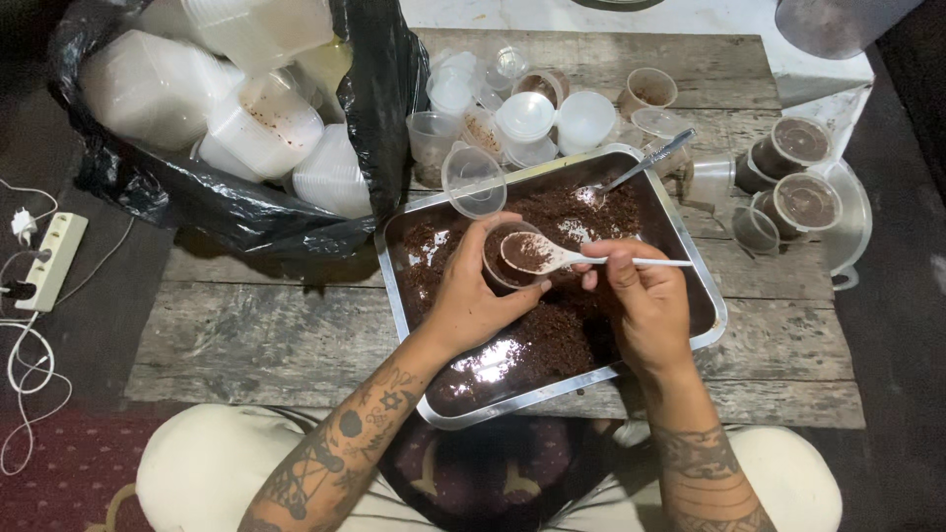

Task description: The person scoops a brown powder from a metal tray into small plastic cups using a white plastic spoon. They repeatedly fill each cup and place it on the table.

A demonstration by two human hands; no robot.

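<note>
Weathered wood surface, metal tray of dark brown crumbs at its near edge.

A black bag of empty white containers fills the far left corner; filled lidded cups sit by the right edge. Over the tray, the left hand is wrapped around a small clear cup, while the right hand pinches a white plastic spoon, its bowl heaped with crumbs above the cup's mouth. A metal spoon rests on the tray's far rim.

Bag crowds tray's left, cups behind; near planks open.
</note>
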